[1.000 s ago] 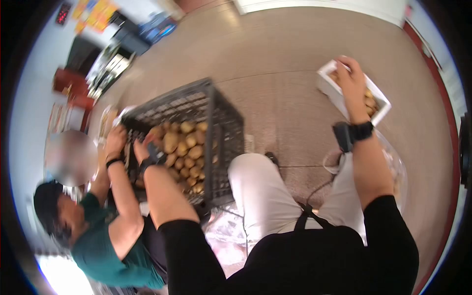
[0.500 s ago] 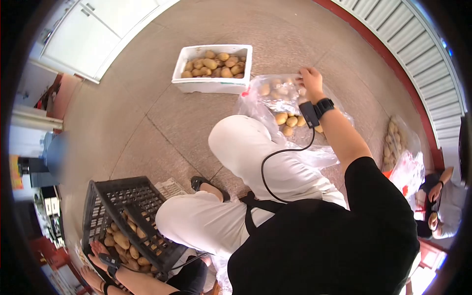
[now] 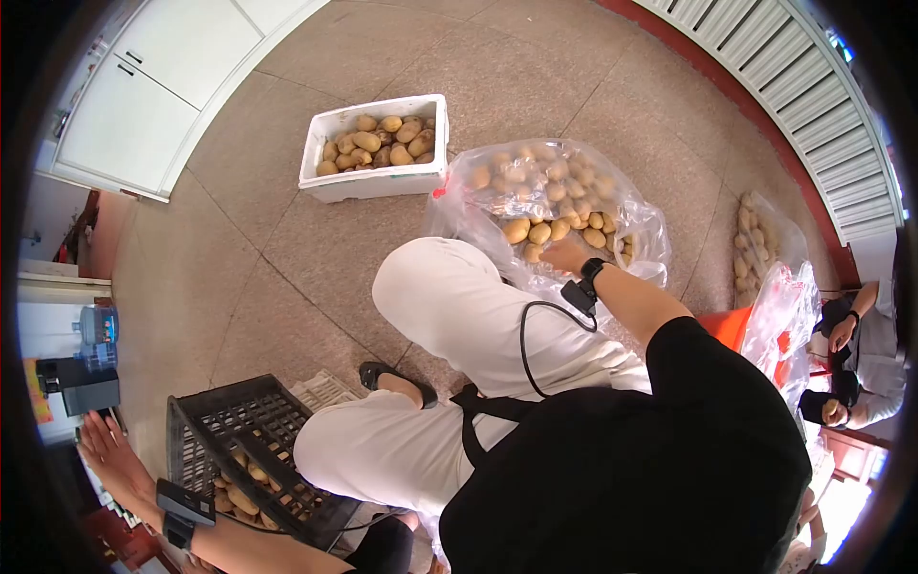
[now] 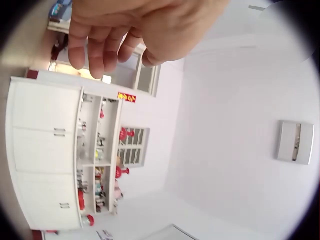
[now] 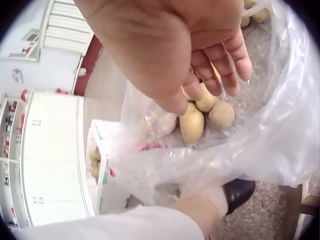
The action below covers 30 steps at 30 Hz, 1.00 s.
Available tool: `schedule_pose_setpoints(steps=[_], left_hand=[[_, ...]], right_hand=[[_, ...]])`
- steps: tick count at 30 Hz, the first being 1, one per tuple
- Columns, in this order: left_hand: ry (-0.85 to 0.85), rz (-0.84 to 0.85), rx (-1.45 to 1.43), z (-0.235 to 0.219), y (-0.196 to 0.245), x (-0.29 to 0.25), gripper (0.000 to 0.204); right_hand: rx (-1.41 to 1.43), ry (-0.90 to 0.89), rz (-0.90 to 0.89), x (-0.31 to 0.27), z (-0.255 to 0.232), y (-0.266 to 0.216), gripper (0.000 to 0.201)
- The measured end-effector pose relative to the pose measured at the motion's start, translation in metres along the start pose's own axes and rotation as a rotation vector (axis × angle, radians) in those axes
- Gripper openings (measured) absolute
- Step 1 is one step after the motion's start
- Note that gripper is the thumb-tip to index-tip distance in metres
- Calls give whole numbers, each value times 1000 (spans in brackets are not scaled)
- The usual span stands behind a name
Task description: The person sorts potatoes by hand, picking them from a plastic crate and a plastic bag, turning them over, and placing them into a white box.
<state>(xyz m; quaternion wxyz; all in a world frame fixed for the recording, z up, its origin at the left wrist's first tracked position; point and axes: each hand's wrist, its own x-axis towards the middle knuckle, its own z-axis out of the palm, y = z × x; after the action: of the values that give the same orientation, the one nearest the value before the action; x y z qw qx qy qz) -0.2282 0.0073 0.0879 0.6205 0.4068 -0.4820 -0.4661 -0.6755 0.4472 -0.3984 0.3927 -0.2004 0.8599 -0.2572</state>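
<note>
My right hand (image 3: 566, 255) reaches into the mouth of a clear plastic bag (image 3: 457, 218) lying on the floor. In the right wrist view its fingers hang loosely bent above a few loose potatoes (image 5: 192, 124), palm empty, with bag film (image 5: 295, 130) around them. More potatoes (image 3: 574, 182) show through the bag. Out at the far left, my left hand (image 3: 117, 464) is raised beside the black plastic crate (image 3: 244, 402), fingers extended. Nothing is in that hand in the left wrist view, where the fingers (image 4: 96, 65) hang relaxed. Potatoes (image 3: 239, 497) lie inside the crate.
A white foam box (image 3: 373, 186) of potatoes stands beside the bag. Farther right are another bag of potatoes (image 3: 755, 249) and an orange container (image 3: 724, 327) partly under plastic. Another person's hand (image 3: 841, 335) shows at the right edge. White cabinets (image 3: 158, 57) line the far wall.
The view has swung right. My right hand has gone from the foam box to the bag, then down into its mouth. My left hand has come up out of the crate, away to the left.
</note>
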Motion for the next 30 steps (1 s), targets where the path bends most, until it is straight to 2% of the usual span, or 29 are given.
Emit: schedule_pose_setpoints(steps=[2, 3, 5, 6, 7, 8, 11, 13, 16, 19, 23, 25, 26, 27, 29, 30], left_hand=[[-183, 54, -94, 19, 2, 0, 47], [-183, 53, -91, 30, -2, -6, 47], [-200, 30, -158, 63, -11, -42, 46], [-194, -28, -150, 73, -22, -52, 44], [-429, -50, -70, 50, -46, -35, 41], [-425, -77, -16, 51, -68, -42, 38], [-406, -174, 86, 46, -124, -64, 34], [-392, -245, 134, 43, -153, -70, 32], [-422, -370, 139, 45, -182, -80, 28], [-440, -449, 148, 55, -207, -79, 27], [-446, -517, 189, 68, -218, -83, 26], [-487, -482, 224, 80, -210, -89, 25], [-481, -484, 226, 83, -209, -91, 25], [-498, -475, 248, 87, -209, -92, 25], [-507, -469, 269, 92, -209, -94, 25], [-521, -478, 267, 94, -209, -96, 26]], right_hand=[[-112, -27, -87, -11, 0, -29, 31], [-149, -21, -102, -19, 0, -46, 30], [-187, -28, -137, -13, 5, -46, 32], [-92, -27, -157, -13, 6, -46, 30], [-44, -26, -164, -11, 7, -45, 30], [4, -25, -170, -10, 7, -43, 30], [-84, -22, -105, 7, 15, -21, 29], [-275, 84, -179, 18, 21, 3, 26], [-438, 25, -129, 33, 22, 24, 22], [-603, -43, -93, 38, -5, 10, 21], [-670, 42, -112, 66, -40, 10, 25], [-591, 162, -22, 71, -52, 1, 24], [-642, 84, 68, 77, -53, -6, 25], [-646, 79, 65, 86, -47, 0, 25], [-556, 169, -85, 100, -29, 11, 27], [-450, 239, -66, 96, -23, -4, 31]])
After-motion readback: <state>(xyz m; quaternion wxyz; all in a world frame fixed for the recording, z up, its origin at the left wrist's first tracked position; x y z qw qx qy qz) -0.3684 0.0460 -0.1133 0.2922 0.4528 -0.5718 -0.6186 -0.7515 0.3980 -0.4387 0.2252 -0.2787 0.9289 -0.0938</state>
